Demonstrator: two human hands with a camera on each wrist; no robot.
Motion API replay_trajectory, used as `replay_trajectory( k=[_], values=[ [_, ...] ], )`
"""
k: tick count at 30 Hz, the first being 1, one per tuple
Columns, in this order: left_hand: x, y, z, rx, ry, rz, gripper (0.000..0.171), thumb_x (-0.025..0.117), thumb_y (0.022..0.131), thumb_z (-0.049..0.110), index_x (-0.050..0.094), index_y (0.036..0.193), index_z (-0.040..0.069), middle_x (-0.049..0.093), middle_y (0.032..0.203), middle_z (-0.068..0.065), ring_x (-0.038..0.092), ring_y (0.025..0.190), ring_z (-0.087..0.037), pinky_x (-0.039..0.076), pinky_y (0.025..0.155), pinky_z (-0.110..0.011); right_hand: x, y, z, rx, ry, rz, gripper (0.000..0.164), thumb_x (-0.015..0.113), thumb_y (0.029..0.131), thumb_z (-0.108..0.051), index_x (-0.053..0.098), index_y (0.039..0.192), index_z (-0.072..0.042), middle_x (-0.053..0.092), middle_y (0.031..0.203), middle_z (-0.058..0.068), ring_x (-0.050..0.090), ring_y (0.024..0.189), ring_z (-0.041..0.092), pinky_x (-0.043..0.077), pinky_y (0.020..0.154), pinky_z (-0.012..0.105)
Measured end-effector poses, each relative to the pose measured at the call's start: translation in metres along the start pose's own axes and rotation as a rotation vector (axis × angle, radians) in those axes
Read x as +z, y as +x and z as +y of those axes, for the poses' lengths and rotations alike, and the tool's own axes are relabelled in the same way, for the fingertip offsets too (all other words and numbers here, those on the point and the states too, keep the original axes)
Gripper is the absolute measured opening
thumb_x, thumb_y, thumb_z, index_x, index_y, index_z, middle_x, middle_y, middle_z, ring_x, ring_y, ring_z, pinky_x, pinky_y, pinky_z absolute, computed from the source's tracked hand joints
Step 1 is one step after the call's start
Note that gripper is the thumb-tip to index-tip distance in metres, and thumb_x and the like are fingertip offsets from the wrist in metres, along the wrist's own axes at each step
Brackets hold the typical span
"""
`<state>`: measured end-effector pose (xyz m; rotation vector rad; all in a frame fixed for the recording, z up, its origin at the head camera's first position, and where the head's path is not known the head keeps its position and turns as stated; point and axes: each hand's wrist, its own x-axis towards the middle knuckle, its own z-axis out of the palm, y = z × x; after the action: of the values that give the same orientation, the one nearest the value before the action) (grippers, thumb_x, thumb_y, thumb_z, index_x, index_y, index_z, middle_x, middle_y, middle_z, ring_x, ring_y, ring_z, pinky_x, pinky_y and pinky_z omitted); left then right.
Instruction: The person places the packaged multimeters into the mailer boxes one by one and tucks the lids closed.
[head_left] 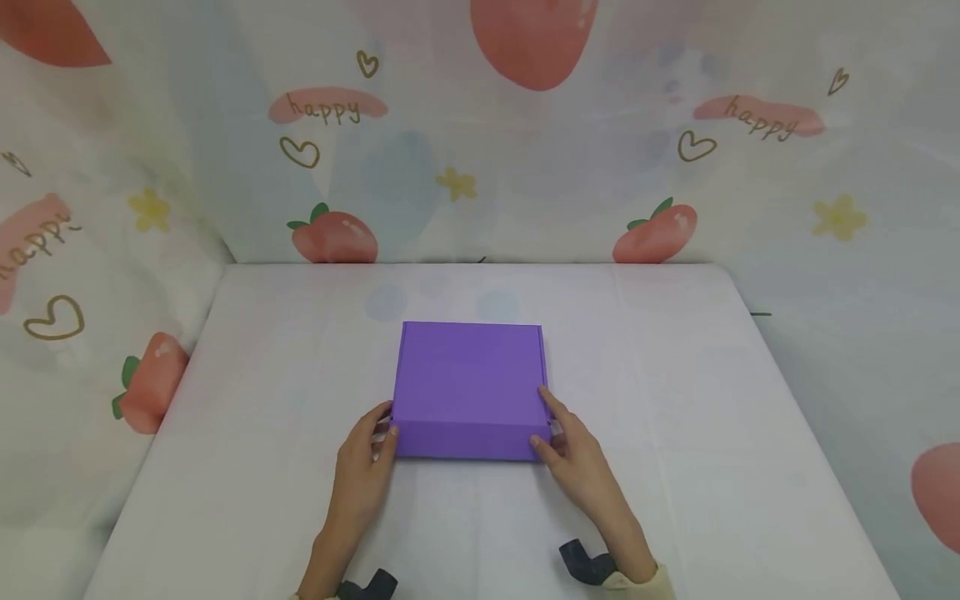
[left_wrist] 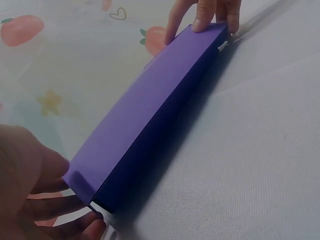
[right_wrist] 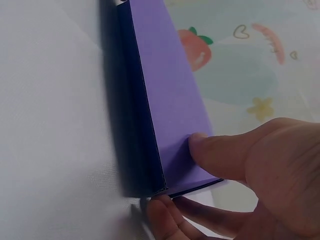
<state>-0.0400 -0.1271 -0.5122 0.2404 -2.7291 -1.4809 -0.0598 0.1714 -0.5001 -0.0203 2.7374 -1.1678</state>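
Box (head_left: pixel 469 373) lies near the middle of the surface (head_left: pixel 660 392), front panel (head_left: pixel 469 442) toward six o'clock. The left hand (head_left: pixel 363 471) pinches its seven o'clock corner, the right hand (head_left: pixel 581 462) its five o'clock one. Uneven pulling could skew it, I judge, and squeezing too hard might buckle the panel.

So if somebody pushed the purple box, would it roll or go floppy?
The purple box probably wouldn't roll, since it looks flat-sided and wider than tall. It seems fairly stiff, because it keeps a neat, squared shape. It might dent if squeezed, as it looks thin-walled.
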Motion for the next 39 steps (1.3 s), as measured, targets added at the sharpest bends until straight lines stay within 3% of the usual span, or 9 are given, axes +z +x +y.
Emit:
replay_trajectory(
  k=[5,16,28,39],
  values=[
    [0.000,-0.001,0.002,-0.009,0.026,-0.001,0.046,0.057,0.107,0.016,0.051,0.152,0.010,0.062,0.145,-0.012,0.064,0.125,-0.026,0.057,0.100,-0.044,-0.001,-0.001,-0.001,0.004,0.004,-0.003,0.074,0.072,0.098,-0.014,0.037,0.163,-0.019,0.059,0.146,0.021,0.062,0.086,0.015,0.050,0.070,0.025],
    [-0.003,0.000,0.002,-0.036,-0.020,-0.001,0.046,0.061,0.103,0.009,0.055,0.149,0.011,0.067,0.137,-0.014,0.065,0.122,-0.027,0.058,0.099,-0.042,-0.006,-0.002,-0.004,0.005,-0.003,-0.032,0.074,0.071,0.098,-0.013,0.036,0.163,-0.018,0.056,0.150,0.023,0.061,0.085,0.015,0.049,0.068,0.026],
    [-0.012,0.001,0.019,-0.077,0.055,-0.057,0.047,0.061,0.102,0.010,0.056,0.148,0.007,0.070,0.131,-0.019,0.069,0.117,-0.033,0.058,0.097,-0.048,-0.018,0.002,-0.010,0.020,0.007,-0.105,0.073,0.070,0.098,-0.015,0.036,0.163,-0.017,0.055,0.150,0.024,0.062,0.083,0.014,0.048,0.065,0.028],
    [-0.014,-0.001,0.025,-0.108,0.067,-0.091,0.046,0.063,0.100,0.009,0.058,0.146,0.008,0.072,0.128,-0.020,0.074,0.106,-0.029,0.061,0.090,-0.047,-0.023,0.002,-0.010,0.050,0.008,-0.134,0.074,0.071,0.098,-0.016,0.036,0.163,-0.019,0.055,0.150,0.027,0.058,0.073,0.013,0.045,0.059,0.028]
  ],
)
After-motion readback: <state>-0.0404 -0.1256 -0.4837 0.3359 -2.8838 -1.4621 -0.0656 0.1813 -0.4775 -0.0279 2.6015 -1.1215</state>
